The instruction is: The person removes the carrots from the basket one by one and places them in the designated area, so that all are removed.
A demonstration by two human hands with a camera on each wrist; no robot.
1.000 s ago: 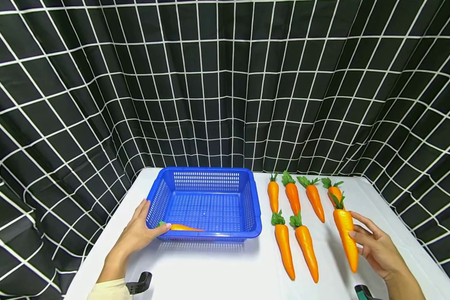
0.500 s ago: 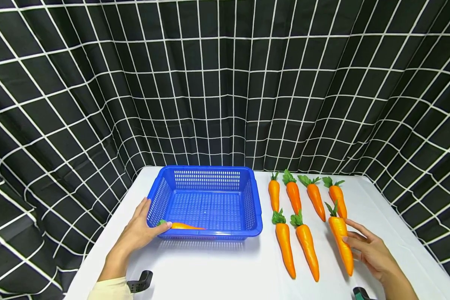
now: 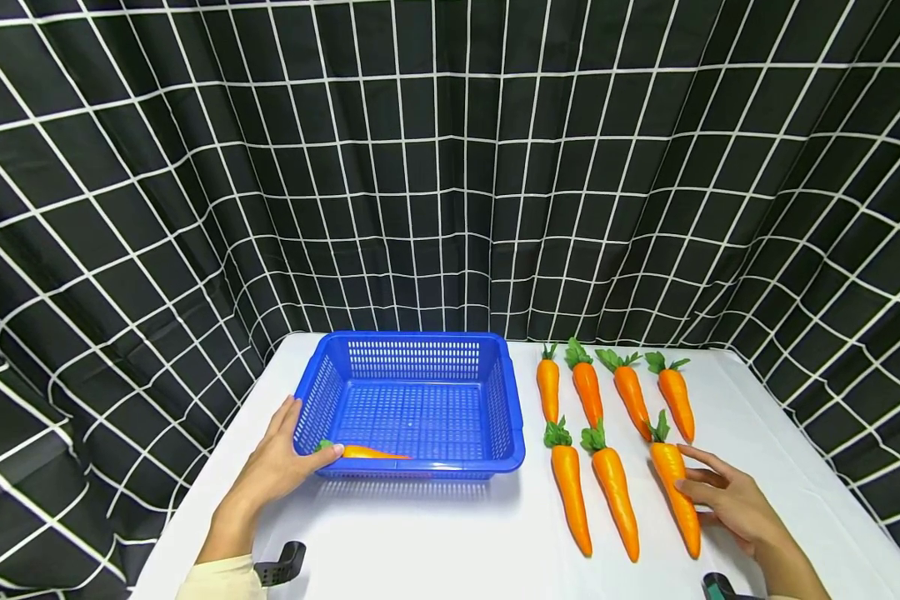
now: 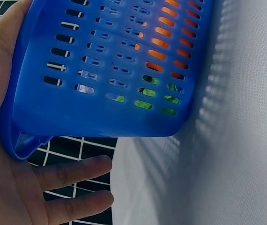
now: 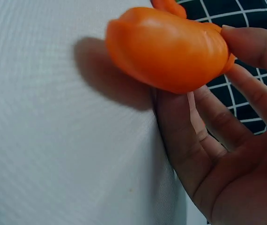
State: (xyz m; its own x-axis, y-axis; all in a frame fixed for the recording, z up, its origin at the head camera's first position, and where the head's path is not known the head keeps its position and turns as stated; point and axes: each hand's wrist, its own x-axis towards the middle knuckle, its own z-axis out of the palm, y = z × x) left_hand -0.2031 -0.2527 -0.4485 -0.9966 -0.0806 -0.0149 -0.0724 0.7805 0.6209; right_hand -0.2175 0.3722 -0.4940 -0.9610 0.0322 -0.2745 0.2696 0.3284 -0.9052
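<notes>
My right hand (image 3: pixel 731 504) grips an orange carrot (image 3: pixel 683 518) with green leaves, thumb on one side and fingertips on the other. It is low over the white table at the right end of the front row; the right wrist view shows its shadow on the cloth beside the blunt tip of the carrot (image 5: pixel 166 49). My left hand (image 3: pixel 270 467) holds the near left corner of a blue basket (image 3: pixel 450 467), thumb over the rim, fingers along the outside. Two straight fingers (image 4: pixel 77 173) show beyond the basket wall (image 4: pixel 91 117). One carrot (image 3: pixel 367 452) lies inside along the front wall.
Two carrots, one at the left (image 3: pixel 571 500) and one in the middle (image 3: pixel 615 504), lie in the front row. Several more, such as the far right carrot (image 3: pixel 677 404), form a row behind. A black gridded curtain (image 3: pixel 450 167) surrounds the white table (image 3: pixel 420 542) at back and sides.
My right hand has moved left and lower with the carrot, from over the far right one to beside the front row. The left hand and basket have stayed in place.
</notes>
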